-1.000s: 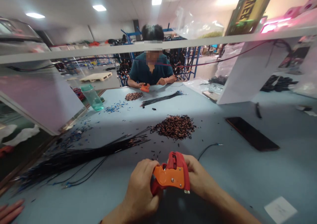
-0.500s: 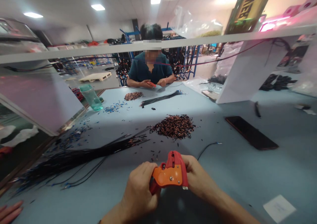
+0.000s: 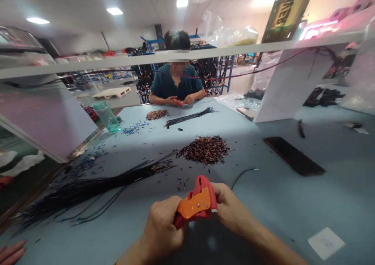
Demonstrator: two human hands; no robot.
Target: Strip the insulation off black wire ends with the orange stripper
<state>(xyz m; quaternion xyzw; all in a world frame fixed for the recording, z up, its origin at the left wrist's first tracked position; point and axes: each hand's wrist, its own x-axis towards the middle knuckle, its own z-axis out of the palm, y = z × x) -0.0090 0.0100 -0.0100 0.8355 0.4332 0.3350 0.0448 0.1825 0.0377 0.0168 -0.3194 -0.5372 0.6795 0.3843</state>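
My left hand is wrapped round the handles of a red and orange wire stripper, low in the middle of the head view. Its head points up and away from me. Close behind the stripper's right side, my right hand is closed, its fingertips hidden by the tool. From that hand a black wire curves out over the table to a blue-tipped end. Beyond the tool lies a heap of short black and copper wire offcuts. Left of it stretches a bundle of long black wires.
A dark phone and a white paper square lie to the right. A green bottle stands at the left. Across the table sits a co-worker with a red tool, behind a white shelf. Another person's fingers show lower left.
The wire stripper has tilted, its head leaning a little further left and its orange lever now slanting. Both hands keep their hold. The whole view has shifted slightly.
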